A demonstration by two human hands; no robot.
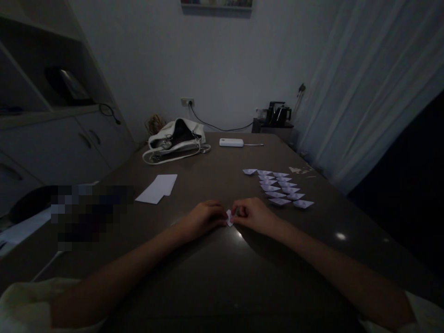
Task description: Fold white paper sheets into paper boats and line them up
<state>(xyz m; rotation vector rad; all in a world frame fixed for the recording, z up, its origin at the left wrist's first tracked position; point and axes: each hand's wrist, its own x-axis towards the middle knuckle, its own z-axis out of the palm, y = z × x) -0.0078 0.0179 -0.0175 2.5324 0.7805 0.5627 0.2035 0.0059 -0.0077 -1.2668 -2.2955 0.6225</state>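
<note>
Between my two hands is a small folded piece of white paper (pixel 229 218), low over the dark table (pixel 208 273). My left hand (pixel 205 219) pinches its left side, and my right hand (pixel 255 216) grips the right side with curled fingers. Much of the paper is hidden behind the fingertips. Right of my hands stand several folded paper boats (pixel 274 195) in slanting rows. To the left lies a stack of white paper sheets (pixel 157 188), loosely overlapped.
At the back left sits a white handbag (pixel 176 138) with its strap on the table. A white power bank (pixel 231 143) with a short cable lies at the back. Paper scraps (pixel 299 170) are near the right edge. A black kettle (pixel 282 114) stands beyond the table.
</note>
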